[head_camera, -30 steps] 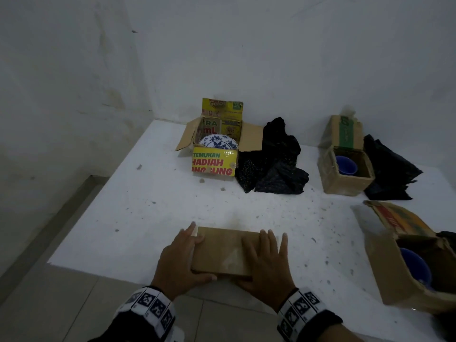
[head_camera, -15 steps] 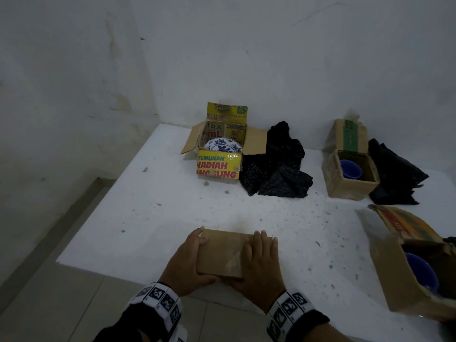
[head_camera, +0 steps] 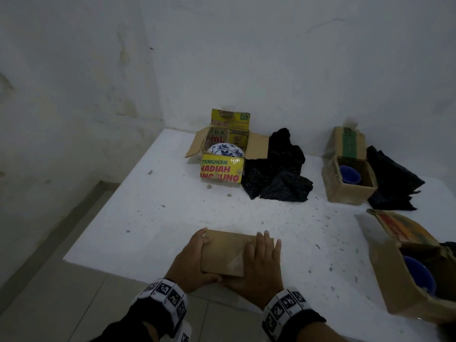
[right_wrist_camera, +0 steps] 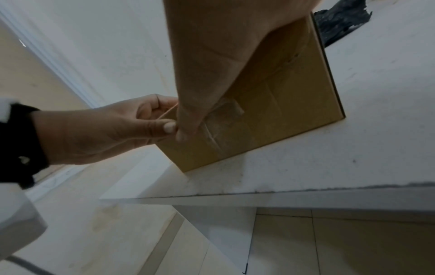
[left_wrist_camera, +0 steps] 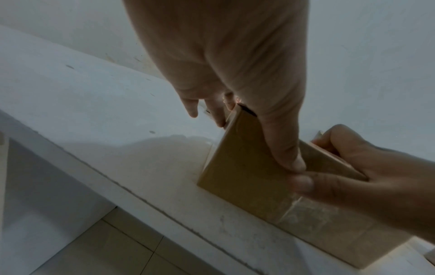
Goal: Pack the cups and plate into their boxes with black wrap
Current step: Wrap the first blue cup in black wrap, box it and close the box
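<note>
A closed brown cardboard box [head_camera: 225, 253] lies at the near edge of the white table [head_camera: 148, 218]. My left hand [head_camera: 209, 255] grips its left end, fingers on the end and thumb along the near face [left_wrist_camera: 282, 148]. My right hand [head_camera: 256, 257] lies over the top right, fingers reaching the far edge and thumb pressed on the near face [right_wrist_camera: 186, 128]. A blue-and-white plate [head_camera: 225, 150] sits in an open yellow box [head_camera: 220, 172] at the back, with crumpled black wrap [head_camera: 278, 169] beside it.
A small open box [head_camera: 345, 193] with a blue cup [head_camera: 349, 175] stands back right, black wrap [head_camera: 392, 183] behind it. Another open box [head_camera: 394, 280] with a blue cup [head_camera: 417, 275] sits at the near right. Walls close the left and back; tiled floor lies below.
Both hands stay on the closed box. The right hand's fingers have drawn together and shifted slightly left. The view has tilted a little.
</note>
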`<state>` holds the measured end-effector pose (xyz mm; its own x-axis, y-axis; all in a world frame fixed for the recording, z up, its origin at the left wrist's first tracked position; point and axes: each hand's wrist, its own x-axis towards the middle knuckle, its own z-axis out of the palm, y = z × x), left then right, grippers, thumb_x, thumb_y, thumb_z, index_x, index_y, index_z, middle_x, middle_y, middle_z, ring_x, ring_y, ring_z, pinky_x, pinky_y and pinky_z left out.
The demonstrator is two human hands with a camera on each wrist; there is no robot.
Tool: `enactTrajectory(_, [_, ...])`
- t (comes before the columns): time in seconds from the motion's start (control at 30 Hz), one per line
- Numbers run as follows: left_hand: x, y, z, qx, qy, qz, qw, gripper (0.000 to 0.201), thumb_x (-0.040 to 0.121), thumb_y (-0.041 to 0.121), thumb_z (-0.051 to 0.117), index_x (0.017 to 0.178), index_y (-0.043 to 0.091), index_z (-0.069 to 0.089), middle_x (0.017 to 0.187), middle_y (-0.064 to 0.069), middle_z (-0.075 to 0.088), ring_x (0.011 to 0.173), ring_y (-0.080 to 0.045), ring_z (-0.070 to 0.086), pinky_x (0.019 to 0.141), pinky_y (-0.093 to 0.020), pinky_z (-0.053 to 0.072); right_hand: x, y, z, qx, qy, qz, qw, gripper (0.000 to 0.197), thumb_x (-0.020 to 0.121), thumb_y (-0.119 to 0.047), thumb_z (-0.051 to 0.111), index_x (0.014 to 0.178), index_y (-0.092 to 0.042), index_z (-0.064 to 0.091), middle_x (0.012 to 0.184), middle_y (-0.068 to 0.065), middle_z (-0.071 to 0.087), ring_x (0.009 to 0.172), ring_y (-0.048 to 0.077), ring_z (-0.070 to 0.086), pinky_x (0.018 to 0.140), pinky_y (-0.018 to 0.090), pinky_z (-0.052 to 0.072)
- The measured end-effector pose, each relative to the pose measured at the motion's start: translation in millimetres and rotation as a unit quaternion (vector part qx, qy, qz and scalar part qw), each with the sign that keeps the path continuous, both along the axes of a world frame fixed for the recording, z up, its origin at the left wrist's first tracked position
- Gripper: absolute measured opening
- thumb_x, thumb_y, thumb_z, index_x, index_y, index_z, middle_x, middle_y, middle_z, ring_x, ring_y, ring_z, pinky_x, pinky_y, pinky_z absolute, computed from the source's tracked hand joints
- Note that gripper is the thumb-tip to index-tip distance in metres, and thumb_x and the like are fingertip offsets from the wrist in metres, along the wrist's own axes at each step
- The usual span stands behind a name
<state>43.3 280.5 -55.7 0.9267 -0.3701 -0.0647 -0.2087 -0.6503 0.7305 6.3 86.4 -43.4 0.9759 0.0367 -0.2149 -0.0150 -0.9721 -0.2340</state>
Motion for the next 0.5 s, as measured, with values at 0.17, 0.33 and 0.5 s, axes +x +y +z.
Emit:
enactTrajectory(0.17, [-1,0,1,-0.003,0.004,-0.005,1.000,0.119,0.045,0.066,0.067,0.143,0.021,0.017,0.136,0.027,0.013,0.129,-0.012,0.037,0.102,-0.023,0.037,5,1,-2,-0.028,0.029,0.018,0.999,0.102,0.062,-0.091,0.037,0.099,0.003,0.052,0.115,0.040,0.055,0.110,0.055,0.052,0.095,0.065,0.039])
enactTrajectory(0.33, [-1,1,2,-0.006,0.012,-0.006,1.000,0.118,0.045,0.064,0.069,0.143,0.023,0.016,0.134,0.027,0.016,0.127,-0.013,0.039,0.101,-0.027,0.039,7,-4,9,-0.096,0.058,0.046,0.993,0.095,0.052,-0.084,0.051,0.095,-0.001,0.062,0.109,0.038,0.059,0.099,0.053,0.057,0.085,0.063,0.046])
enactTrajectory(0.5, [0,1,1,0.002,0.022,-0.007,1.000,0.124,0.042,0.068,0.069,0.143,0.023,0.014,0.130,0.028,0.018,0.127,-0.013,0.038,0.103,-0.028,0.039,8,-16,11,-0.154,0.040,0.100,0.982,0.099,0.029,-0.064,0.079,0.104,-0.004,0.059,0.111,0.032,0.060,0.100,0.048,0.058,0.084,0.057,0.049])
